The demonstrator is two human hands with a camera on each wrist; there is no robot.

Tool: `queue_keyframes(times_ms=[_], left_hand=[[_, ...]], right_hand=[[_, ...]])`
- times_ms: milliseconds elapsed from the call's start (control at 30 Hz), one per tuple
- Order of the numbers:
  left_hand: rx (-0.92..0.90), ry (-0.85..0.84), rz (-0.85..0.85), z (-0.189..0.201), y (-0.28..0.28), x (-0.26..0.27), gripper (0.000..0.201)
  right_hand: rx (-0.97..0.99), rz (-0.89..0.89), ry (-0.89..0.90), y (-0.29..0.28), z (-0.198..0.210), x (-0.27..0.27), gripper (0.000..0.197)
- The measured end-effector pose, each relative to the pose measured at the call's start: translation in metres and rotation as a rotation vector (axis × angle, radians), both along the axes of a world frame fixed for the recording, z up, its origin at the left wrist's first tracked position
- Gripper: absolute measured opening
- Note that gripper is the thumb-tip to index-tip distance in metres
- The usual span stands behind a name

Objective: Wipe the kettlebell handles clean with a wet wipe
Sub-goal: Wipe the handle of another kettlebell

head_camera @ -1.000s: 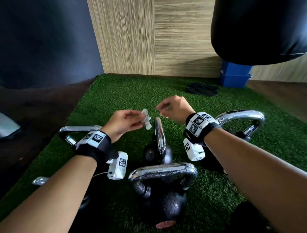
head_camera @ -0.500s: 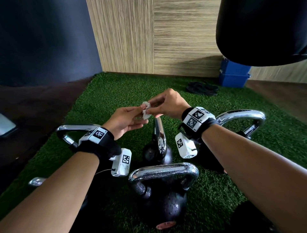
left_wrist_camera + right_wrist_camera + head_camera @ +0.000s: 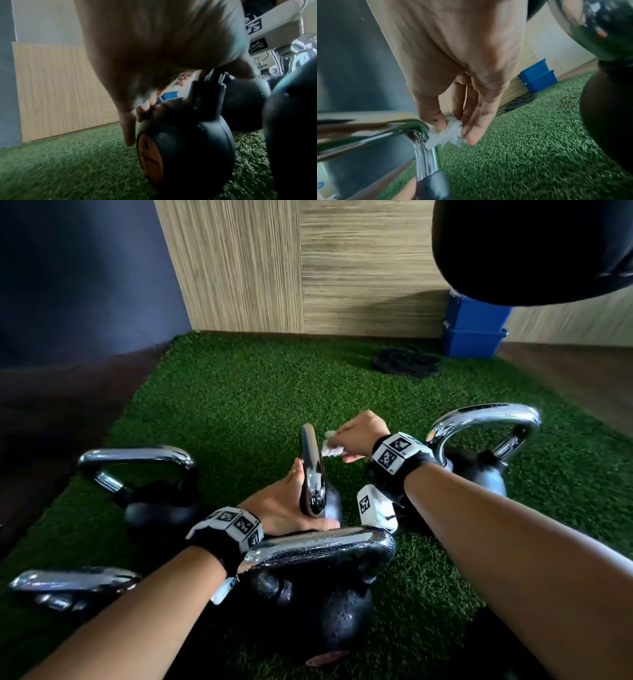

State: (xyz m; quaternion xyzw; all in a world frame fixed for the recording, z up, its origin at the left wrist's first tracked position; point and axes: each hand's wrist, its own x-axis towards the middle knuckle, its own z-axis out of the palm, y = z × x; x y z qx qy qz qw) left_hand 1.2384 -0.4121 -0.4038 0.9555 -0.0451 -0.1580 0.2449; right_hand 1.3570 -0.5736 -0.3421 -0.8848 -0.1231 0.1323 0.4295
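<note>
The middle kettlebell (image 3: 327,501) stands on the turf with its chrome handle (image 3: 310,470) edge-on to me. My left hand (image 3: 291,501) grips it at the near base of the handle, fingers on the left and thumb on the right; in the left wrist view its fingertips (image 3: 145,108) curl onto the black ball (image 3: 188,142). My right hand (image 3: 346,445) pinches a crumpled white wet wipe (image 3: 330,447) and presses it against the far right side of the handle. In the right wrist view the wipe (image 3: 447,135) touches the handle's bend (image 3: 423,146).
More chrome-handled kettlebells stand around: one nearest me (image 3: 318,546), one left (image 3: 137,457), one right (image 3: 486,419), one at bottom left (image 3: 68,580). Blue boxes (image 3: 472,333) and a black bundle (image 3: 404,362) lie by the wooden wall. A black punching bag (image 3: 531,248) hangs top right.
Both hands have dropped from holding the wipe together above the kettlebells. The left hand let go of the wipe and took the middle kettlebell; the right hand brought the wipe to its handle.
</note>
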Motion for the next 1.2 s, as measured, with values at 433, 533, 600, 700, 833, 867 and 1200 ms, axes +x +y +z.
queue_keyframes(times_ms=[433,533,600,700,833,867,1200], left_hand=[[-0.424,-0.125,-0.044,-0.023,0.013,-0.005,0.107],[-0.452,-0.166,0.013,-0.027,0.006,-0.004,0.077],[-0.437,-0.166,0.029,-0.028,0.005,-0.003,0.067],[-0.392,-0.174,0.020,-0.030,0.005,-0.001,0.062],[-0.305,-0.210,0.045,-0.033,0.007,-0.001,0.079],[-0.297,-0.219,0.061,-0.033,0.008,-0.002,0.083],[-0.315,-0.137,0.086,-0.034,0.011,0.001,0.077]], right_hand=[[-0.030,0.013,0.123,0.018,-0.041,0.002,0.024],[0.017,-0.015,0.049,0.020,-0.037,0.005,0.014],[0.117,-0.070,-0.092,0.019,-0.040,0.006,0.006],[0.196,-0.088,-0.095,0.017,-0.049,0.004,0.009],[0.185,-0.046,-0.126,0.019,-0.044,0.011,0.010],[0.211,-0.033,-0.154,0.018,-0.041,0.012,0.010],[0.261,0.188,-0.116,0.002,-0.005,0.010,0.023]])
